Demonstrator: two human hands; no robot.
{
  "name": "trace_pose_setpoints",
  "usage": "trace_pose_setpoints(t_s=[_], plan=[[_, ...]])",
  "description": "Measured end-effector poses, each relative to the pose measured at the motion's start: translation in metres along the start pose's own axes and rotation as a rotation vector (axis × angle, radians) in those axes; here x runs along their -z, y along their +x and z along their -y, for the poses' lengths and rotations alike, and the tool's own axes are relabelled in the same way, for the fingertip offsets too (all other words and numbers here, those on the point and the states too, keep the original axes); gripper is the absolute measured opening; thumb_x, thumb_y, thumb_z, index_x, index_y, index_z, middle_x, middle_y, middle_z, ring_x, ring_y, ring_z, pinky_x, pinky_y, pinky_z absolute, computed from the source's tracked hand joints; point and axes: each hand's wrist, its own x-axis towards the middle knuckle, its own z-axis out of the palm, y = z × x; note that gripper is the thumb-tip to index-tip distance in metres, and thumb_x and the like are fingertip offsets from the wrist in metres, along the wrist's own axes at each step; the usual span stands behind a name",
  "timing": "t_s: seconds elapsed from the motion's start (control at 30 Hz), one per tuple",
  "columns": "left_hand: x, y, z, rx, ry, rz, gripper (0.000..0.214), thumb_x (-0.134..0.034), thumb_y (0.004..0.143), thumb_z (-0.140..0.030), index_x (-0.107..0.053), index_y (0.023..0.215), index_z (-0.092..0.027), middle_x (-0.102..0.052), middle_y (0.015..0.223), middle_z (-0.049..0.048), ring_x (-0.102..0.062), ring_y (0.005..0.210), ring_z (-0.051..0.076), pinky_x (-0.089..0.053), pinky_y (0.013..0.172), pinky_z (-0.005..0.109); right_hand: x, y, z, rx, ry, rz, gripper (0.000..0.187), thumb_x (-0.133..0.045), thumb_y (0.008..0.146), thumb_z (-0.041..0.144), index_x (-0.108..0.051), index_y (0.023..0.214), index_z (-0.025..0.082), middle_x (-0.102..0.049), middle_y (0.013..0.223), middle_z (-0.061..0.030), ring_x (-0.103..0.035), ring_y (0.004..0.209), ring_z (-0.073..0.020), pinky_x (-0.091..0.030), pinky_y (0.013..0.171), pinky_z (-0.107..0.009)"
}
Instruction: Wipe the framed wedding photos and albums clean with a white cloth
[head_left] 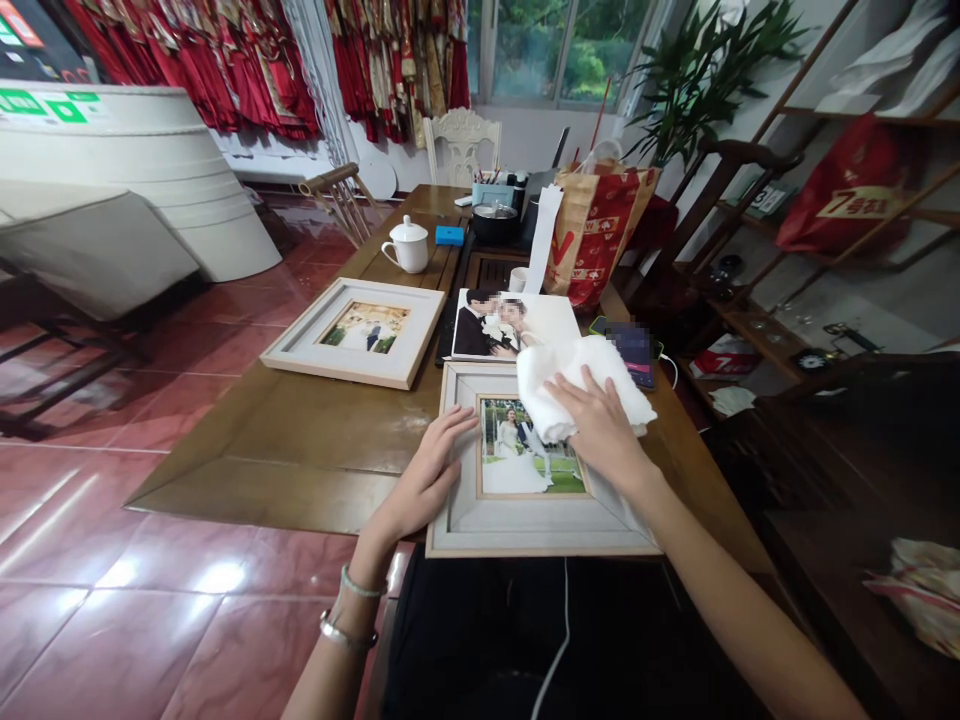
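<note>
A picture frame (551, 530) with a pale wide mat and light wood edges lies on the table in front of me. Inside it shows a photo (525, 460) of a couple on grass. My left hand (431, 470) rests on the frame's left border, fingers stretched out and thumb apart. Over the upper right corner, my right hand (604, 430) holds a folded white cloth (577, 365) against the frame, fingers spread across its top. The cloth hides that corner. Just beyond is an unframed couple print (547, 315).
Another framed photo (352, 370) lies to the left on the wooden table (300, 480). A lidded white cup (410, 248), a blue box (449, 236), a black pot (495, 224) and a paper bag (600, 235) stand farther back. A phone (637, 358) with a cable lies right of the cloth.
</note>
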Motion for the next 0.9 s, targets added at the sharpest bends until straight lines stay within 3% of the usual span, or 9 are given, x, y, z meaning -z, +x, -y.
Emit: trace_pose_setpoints(t_s=[0.13, 0.23, 0.33, 0.43, 0.53, 0.63, 0.77, 0.9], plan=[[0.0, 0.0, -0.001, 0.006, 0.003, -0.014, 0.052, -0.036, 0.094, -0.012, -0.037, 0.144, -0.027, -0.033, 0.153, 0.0071, -0.019, 0.145, 0.027, -0.015, 0.119, 0.055, 0.014, -0.026, 0.021, 0.208, 0.159, 0.24, 0.081, -0.04, 0.063, -0.009, -0.05, 0.138, 0.021, -0.047, 0.147, -0.0048, -0.017, 0.146, -0.0293, -0.015, 0.115, -0.062], [0.0, 0.0, -0.003, 0.019, 0.004, -0.013, 0.052, -0.035, 0.094, -0.011, -0.036, 0.144, -0.026, -0.033, 0.153, 0.0071, -0.019, 0.145, 0.027, -0.016, 0.119, 0.054, 0.038, -0.064, 0.022, 0.344, 0.343, 0.444, 0.07, -0.043, 0.073, -0.003, -0.053, 0.136, 0.027, -0.049, 0.145, -0.0019, -0.022, 0.144, -0.0256, -0.017, 0.117, -0.057], [0.0, 0.001, -0.004, 0.028, 0.003, -0.007, 0.053, -0.034, 0.093, -0.01, -0.036, 0.144, -0.026, -0.033, 0.152, 0.007, -0.019, 0.145, 0.026, -0.016, 0.12, 0.053, 0.06, -0.101, 0.005, 0.323, 0.478, 0.541, 0.051, -0.048, 0.086, 0.01, -0.057, 0.132, 0.03, -0.054, 0.141, -0.0024, -0.033, 0.14, -0.0259, -0.024, 0.117, -0.05], [0.0, 0.001, -0.005, 0.03, 0.008, -0.005, 0.054, -0.034, 0.093, -0.01, -0.036, 0.144, -0.026, -0.034, 0.152, 0.0069, -0.019, 0.145, 0.027, -0.015, 0.12, 0.054, 0.068, -0.119, -0.023, 0.223, 0.465, 0.545, 0.044, -0.051, 0.088, 0.018, -0.06, 0.128, 0.034, -0.057, 0.138, -0.0006, -0.037, 0.138, -0.0266, -0.029, 0.115, -0.049], [0.001, 0.001, -0.004, 0.027, 0.008, -0.008, 0.055, -0.035, 0.092, -0.01, -0.035, 0.145, -0.026, -0.034, 0.152, 0.0064, -0.019, 0.145, 0.027, -0.016, 0.12, 0.053, 0.061, -0.106, -0.045, 0.141, 0.376, 0.447, 0.047, -0.047, 0.086, 0.013, -0.063, 0.125, 0.035, -0.056, 0.139, 0.0014, -0.035, 0.139, -0.0283, -0.026, 0.115, -0.056], [0.0, 0.001, -0.004, 0.019, 0.004, -0.014, 0.056, -0.035, 0.092, -0.01, -0.035, 0.145, -0.027, -0.034, 0.152, 0.0065, -0.02, 0.145, 0.027, -0.017, 0.12, 0.053, 0.045, -0.068, -0.051, 0.091, 0.301, 0.284, 0.058, -0.04, 0.082, 0.004, -0.061, 0.127, 0.033, -0.054, 0.14, 0.0023, -0.031, 0.141, -0.0267, -0.022, 0.115, -0.057], [0.001, 0.001, -0.004, 0.018, 0.001, -0.01, 0.055, -0.035, 0.093, -0.01, -0.035, 0.145, -0.027, -0.034, 0.152, 0.0062, -0.02, 0.145, 0.026, -0.016, 0.12, 0.052, 0.025, -0.014, -0.039, -0.031, 0.22, 0.063, 0.066, -0.042, 0.078, -0.001, -0.051, 0.138, 0.024, -0.049, 0.145, -0.0037, -0.026, 0.143, -0.028, -0.03, 0.113, -0.056], [0.001, 0.0, -0.004, 0.032, -0.004, -0.009, 0.054, -0.036, 0.094, -0.011, -0.033, 0.145, -0.028, -0.033, 0.153, 0.0051, -0.019, 0.145, 0.025, -0.014, 0.121, 0.05, 0.012, 0.015, -0.012, 0.014, 0.159, 0.076, 0.073, -0.041, 0.073, -0.008, -0.047, 0.14, 0.018, -0.044, 0.148, -0.0094, -0.02, 0.144, -0.0334, -0.023, 0.112, -0.064]])
